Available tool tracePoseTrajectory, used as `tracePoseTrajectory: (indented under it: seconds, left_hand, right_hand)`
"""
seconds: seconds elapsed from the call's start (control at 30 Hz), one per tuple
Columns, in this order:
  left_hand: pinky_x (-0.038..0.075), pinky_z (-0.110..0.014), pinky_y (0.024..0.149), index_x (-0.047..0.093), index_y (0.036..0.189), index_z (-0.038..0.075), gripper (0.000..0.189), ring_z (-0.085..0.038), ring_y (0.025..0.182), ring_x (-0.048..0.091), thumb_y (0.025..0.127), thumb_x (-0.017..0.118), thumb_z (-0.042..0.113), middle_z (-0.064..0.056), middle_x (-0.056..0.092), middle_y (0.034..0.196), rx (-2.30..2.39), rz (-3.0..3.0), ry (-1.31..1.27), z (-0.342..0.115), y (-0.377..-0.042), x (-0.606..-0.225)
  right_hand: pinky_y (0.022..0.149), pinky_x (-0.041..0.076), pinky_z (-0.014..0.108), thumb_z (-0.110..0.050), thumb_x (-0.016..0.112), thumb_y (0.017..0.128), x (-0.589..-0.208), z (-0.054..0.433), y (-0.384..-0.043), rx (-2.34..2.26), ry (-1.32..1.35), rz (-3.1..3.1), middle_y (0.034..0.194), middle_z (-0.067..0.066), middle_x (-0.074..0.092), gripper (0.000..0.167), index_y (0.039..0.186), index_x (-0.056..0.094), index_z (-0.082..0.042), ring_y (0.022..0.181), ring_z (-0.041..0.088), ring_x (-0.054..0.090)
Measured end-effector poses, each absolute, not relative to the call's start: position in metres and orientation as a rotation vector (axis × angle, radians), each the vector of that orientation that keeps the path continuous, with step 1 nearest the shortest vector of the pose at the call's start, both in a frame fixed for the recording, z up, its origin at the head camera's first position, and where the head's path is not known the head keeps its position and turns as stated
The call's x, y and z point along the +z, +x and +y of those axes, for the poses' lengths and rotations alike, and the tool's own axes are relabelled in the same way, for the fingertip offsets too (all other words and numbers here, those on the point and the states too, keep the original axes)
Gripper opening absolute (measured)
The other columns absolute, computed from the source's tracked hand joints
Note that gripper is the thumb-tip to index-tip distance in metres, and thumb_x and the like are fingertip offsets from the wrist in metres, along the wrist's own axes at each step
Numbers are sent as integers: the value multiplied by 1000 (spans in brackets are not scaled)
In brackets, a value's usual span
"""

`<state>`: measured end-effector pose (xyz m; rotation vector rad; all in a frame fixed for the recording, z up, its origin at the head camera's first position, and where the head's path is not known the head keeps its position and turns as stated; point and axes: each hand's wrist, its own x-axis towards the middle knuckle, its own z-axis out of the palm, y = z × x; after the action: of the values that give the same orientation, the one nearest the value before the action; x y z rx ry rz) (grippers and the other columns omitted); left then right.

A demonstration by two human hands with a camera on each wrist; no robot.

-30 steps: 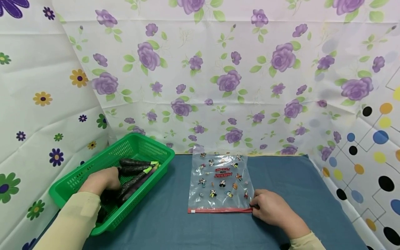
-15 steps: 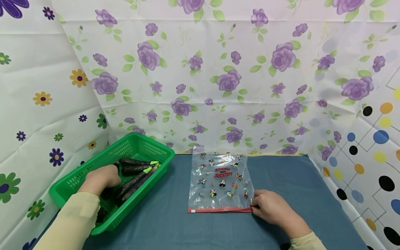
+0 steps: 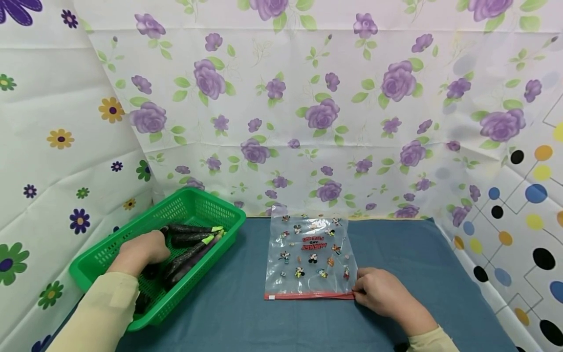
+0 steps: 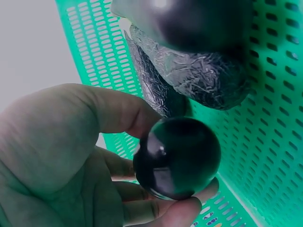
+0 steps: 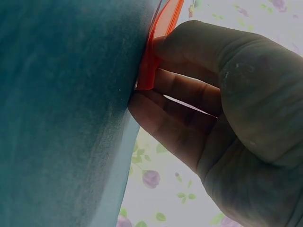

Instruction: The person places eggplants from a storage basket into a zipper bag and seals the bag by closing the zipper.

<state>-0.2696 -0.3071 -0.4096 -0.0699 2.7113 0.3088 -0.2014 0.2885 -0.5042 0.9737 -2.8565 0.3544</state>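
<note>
My left hand (image 3: 142, 252) reaches into the green plastic basket (image 3: 98, 252) at the left. In the left wrist view its thumb and fingers curl round an eggplant (image 4: 177, 158), whose glossy dark end faces the camera. More dark eggplants (image 3: 186, 261) with green stem ends lie beside it in the basket. At the right, my right hand (image 3: 380, 292) pinches the corner of a clear zip bag (image 3: 308, 256) printed with cartoon figures. The bag lies flat, its red zip edge (image 5: 148, 71) between thumb and fingers in the right wrist view.
A blue cloth (image 3: 396, 249) covers the table. A white slider (image 3: 271, 297) sits at the left end of the bag's zip. Floral sheets (image 3: 281, 117) stand behind and at the left, and a dotted sheet (image 3: 528, 220) at the right.
My left hand has shifted slightly in the basket, and a dark eggplant end shows above its fingers. The right fingers have closed together at the bag's corner; the bag stays in place.
</note>
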Motion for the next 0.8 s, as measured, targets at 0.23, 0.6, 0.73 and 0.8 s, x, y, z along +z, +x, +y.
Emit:
tracePoseTrajectory:
  seconds: [0.23,0.6,0.73,0.8]
  left_hand:
    - [46,-47,70,63,115,-5,22,-30,81,59,107,52,13,-21,61,102,343,2716,-68,-309,-271,-409]
    - [47,-48,71,47,147,-19,52,-33,87,60,108,54,14,-36,58,133,353,2741,-59,-309,-269,-407]
    - [47,-49,71,42,153,-20,58,-33,86,60,107,54,15,-40,54,140,360,2755,-41,-311,-271,-410]
    - [47,-49,70,38,157,-20,64,-33,85,60,107,56,16,-41,53,143,367,2762,-40,-311,-271,-410]
  right_hand:
    - [59,39,26,-11,89,90,-505,288,-202,379,953,-2864,77,-19,52,24,75,79,-26,64,-1,41]
    - [60,42,26,-9,86,92,-507,287,-202,465,882,-2902,78,-21,58,19,80,84,-25,64,-3,44]
    - [60,42,27,-9,86,92,-507,288,-202,482,861,-2916,80,-20,61,18,83,86,-24,65,-3,46]
    - [60,43,27,-9,86,92,-507,288,-202,483,852,-2919,80,-20,61,18,83,86,-24,65,-3,46]
